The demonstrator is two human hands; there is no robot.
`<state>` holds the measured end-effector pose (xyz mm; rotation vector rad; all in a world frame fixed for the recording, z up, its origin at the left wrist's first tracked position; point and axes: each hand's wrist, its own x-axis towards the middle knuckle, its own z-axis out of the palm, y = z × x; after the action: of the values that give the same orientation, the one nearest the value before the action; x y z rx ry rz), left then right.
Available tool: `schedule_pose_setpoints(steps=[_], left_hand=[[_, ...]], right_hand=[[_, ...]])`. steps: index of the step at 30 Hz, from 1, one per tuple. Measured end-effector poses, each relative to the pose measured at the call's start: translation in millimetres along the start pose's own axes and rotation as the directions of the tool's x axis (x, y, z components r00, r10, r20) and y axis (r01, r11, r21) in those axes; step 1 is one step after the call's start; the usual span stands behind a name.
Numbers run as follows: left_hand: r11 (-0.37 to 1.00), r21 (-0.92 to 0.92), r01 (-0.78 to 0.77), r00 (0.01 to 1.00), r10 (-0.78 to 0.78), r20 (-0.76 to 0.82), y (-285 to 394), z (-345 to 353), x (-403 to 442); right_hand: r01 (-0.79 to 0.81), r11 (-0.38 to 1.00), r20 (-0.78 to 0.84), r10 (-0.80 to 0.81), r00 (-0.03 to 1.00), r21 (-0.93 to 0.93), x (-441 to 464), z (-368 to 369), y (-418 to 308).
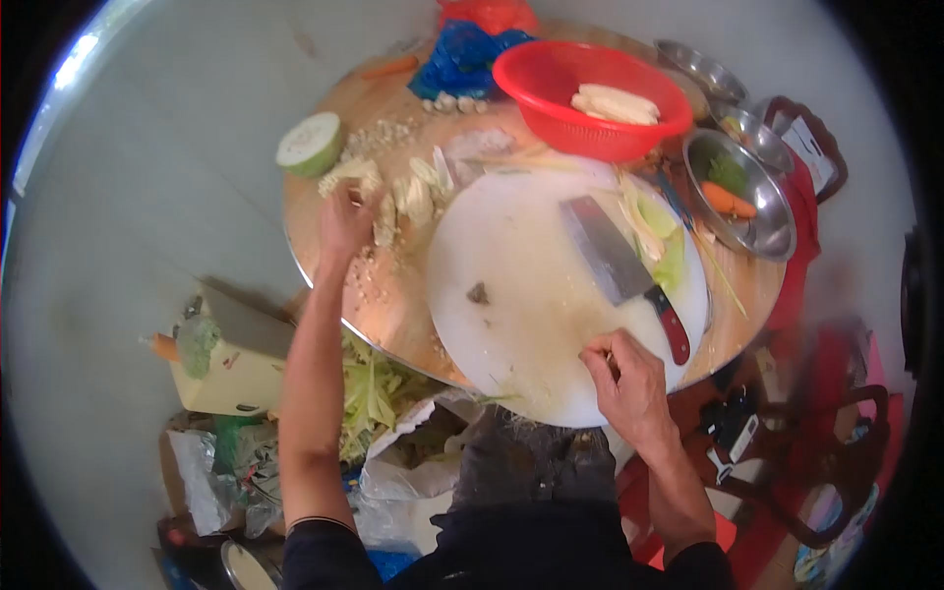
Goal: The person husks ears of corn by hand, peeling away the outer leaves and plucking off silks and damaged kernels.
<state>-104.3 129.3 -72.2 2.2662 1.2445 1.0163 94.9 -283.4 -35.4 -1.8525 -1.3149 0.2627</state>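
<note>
Your left hand (346, 218) touches a pale chunk (352, 173) at the board's (521, 265) ten o'clock, grip unclear; your right (627, 382) curls narrow. Twelve: red basin (551, 98), pale vegetables (616, 104). Two: steel bowl (773, 222), carrot (728, 201), greens (728, 174).

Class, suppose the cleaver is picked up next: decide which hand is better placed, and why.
Probably the right hand: it is over the white board, close to the handle of the cleaver. The left hand is farther off, at the pale vegetable pieces beyond the board's left side.

Right hand (631, 383) loosely curled
</note>
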Motion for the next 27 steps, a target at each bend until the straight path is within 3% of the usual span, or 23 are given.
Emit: schedule_pose_setpoints(steps=[3,5,6,8,9,10,11,13,15,16,17,19,20,22,23,25,27], left_hand=[[0.996,0.010,0.083,0.996,-0.083,0.023,-3.1,7.0,-2.8],[0.935,0.282,-0.213,0.932,0.281,-0.228,12.1,0.1,-9.7],[0.936,0.279,-0.213,0.935,0.278,-0.219,25.3,-5.9,-16.2],[0.864,0.363,-0.349,0.862,0.448,-0.238,62.9,-18.9,-44.7],[0.943,0.182,-0.280,0.955,0.292,-0.045,81.0,-25.4,-65.1],[0.987,0.022,-0.157,0.972,0.150,0.182,97.3,-30.9,-89.7],[0.976,-0.191,-0.108,0.918,0.172,0.357,108.7,-34.0,-114.2],[0.939,-0.316,-0.134,0.753,0.304,0.584,149.0,-46.0,-162.6],[0.924,-0.250,-0.290,0.676,0.383,0.630,158.3,-43.9,-195.5],[0.917,-0.242,-0.318,0.717,0.400,0.570,163.6,-42.0,-206.5],[0.923,-0.241,-0.300,0.710,0.385,0.590,158.5,-41.0,-213.7],[0.933,-0.334,-0.132,0.821,0.292,0.491,149.7,-38.2,-218.4],[0.939,-0.340,0.042,0.889,0.120,0.442,155.9,-43.2,-224.5],[0.941,-0.316,0.119,0.902,0.030,0.431,135.4,-62.1,-227.0],[0.934,-0.301,0.190,0.911,-0.053,0.409,119.1,-75.4,-225.2],[0.928,-0.325,0.183,0.957,-0.093,0.273,65.4,-96.0,-227.1],[0.954,-0.123,0.274,0.943,-0.242,0.227,-1.0,-120.1,-225.9]], right_hand=[[-0.090,0.982,0.117,0.110,0.987,-0.166,-11.0,-18.8,-5.3],[0.018,0.978,0.208,0.026,0.978,-0.206,-17.6,-22.6,-12.5],[0.054,0.970,0.262,0.011,0.965,-0.239,-21.6,-23.0,-14.2],[0.097,0.967,0.297,-0.024,0.955,-0.234,-24.9,-13.7,-15.3],[0.145,0.963,0.330,-0.064,0.942,-0.226,-26.3,-8.6,-17.2],[0.173,0.961,0.369,-0.084,0.926,-0.217,-22.9,-5.5,-19.9],[0.163,0.963,0.366,-0.076,0.928,-0.214,-19.5,-1.3,-20.6],[0.193,0.967,0.364,-0.122,0.923,-0.165,-14.7,10.9,-19.2],[0.206,0.966,0.351,-0.140,0.926,-0.158,-10.8,33.3,-11.6],[0.232,0.961,0.344,-0.168,0.924,-0.154,-8.9,44.1,-9.2],[0.213,0.967,0.356,-0.151,0.922,-0.143,-8.1,54.9,-11.7],[0.218,0.969,0.260,-0.241,0.935,0.113,3.9,75.6,-17.7],[0.211,0.970,0.265,-0.237,0.935,0.124,11.0,83.7,-19.2],[0.359,0.822,0.149,-0.462,0.874,0.441,20.8,94.6,-20.9],[0.356,0.821,0.148,-0.460,0.876,0.447,18.5,95.2,-25.0],[0.306,0.786,0.034,-0.383,0.923,0.537,15.1,90.2,-37.3],[0.306,0.837,0.020,-0.353,0.935,0.454,14.0,72.6,-29.2]])
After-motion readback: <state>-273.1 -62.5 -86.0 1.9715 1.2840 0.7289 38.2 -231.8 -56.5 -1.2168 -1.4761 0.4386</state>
